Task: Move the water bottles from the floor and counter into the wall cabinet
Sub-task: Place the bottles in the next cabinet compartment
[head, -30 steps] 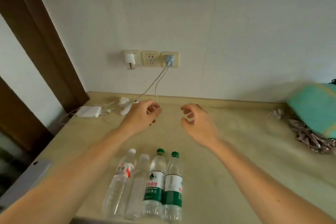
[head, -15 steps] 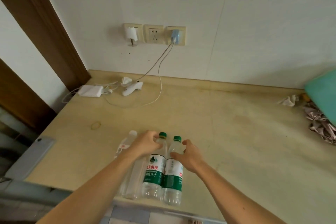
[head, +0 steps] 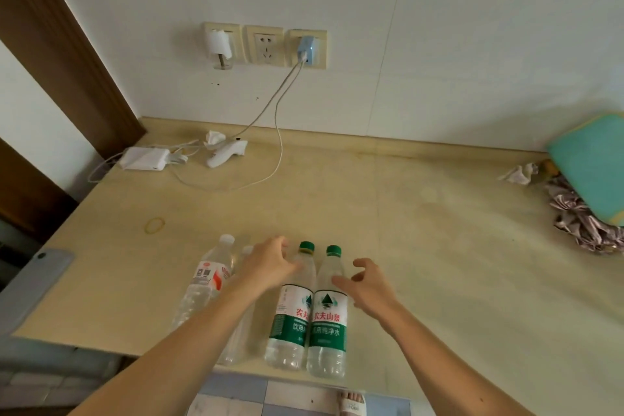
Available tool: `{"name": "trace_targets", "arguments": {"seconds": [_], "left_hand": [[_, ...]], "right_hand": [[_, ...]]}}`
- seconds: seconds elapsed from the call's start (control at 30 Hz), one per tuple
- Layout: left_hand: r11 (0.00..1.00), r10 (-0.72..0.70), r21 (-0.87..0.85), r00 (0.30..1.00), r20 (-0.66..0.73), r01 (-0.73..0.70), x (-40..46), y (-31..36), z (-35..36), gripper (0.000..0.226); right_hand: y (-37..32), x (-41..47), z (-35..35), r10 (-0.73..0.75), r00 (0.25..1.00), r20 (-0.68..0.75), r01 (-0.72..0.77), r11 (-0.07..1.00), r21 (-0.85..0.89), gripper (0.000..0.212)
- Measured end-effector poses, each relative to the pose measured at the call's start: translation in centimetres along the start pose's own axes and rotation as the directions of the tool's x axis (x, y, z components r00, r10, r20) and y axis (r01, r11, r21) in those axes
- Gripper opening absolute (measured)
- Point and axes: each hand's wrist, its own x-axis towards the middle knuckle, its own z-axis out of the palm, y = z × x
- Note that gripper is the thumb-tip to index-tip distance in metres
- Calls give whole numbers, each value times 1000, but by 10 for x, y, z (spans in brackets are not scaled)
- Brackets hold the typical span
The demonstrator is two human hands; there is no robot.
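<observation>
Four water bottles — standing at counter front edge, six o'clock. Likely heavy, slick; grip above the labels. Your left hand and right hand — fingers spread, loosely curled, nothing gripped.

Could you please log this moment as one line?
left hand on bottles | right hand beside them | counter | none lifted

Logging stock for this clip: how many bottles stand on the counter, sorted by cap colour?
Green-capped bottles: 2, left one and right one.
White-capped bottles: 2, the red-labelled one and one mostly hidden behind the left arm.
Total: 4.
</observation>
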Motion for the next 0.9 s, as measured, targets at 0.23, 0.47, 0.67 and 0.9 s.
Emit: {"name": "trace_targets", "arguments": {"seconds": [0.23, 0.47, 0.67, 0.9], "left_hand": [[995, -71, -56, 987, 145, 80, 2, 10, 43, 85], [960, -129, -227, 980, 151, 162, -2, 16, 50, 80], [945, 106, -303, 992, -74, -124, -8, 41, 1, 71], [882, 318, -252, 897, -307, -399, -16, 44, -17, 67]], "right_hand": [[9, 0, -8, 46, 999, 17, -46, 999, -6, 80], [12, 0, -10, 46, 999, -5, -46, 999, 28, 69], [2, -8, -25, -102, 994, -49, 107, 989, 105, 75], [-32, -22, -46, -406, 859, -312, 435, 900, 28, 62]]}}
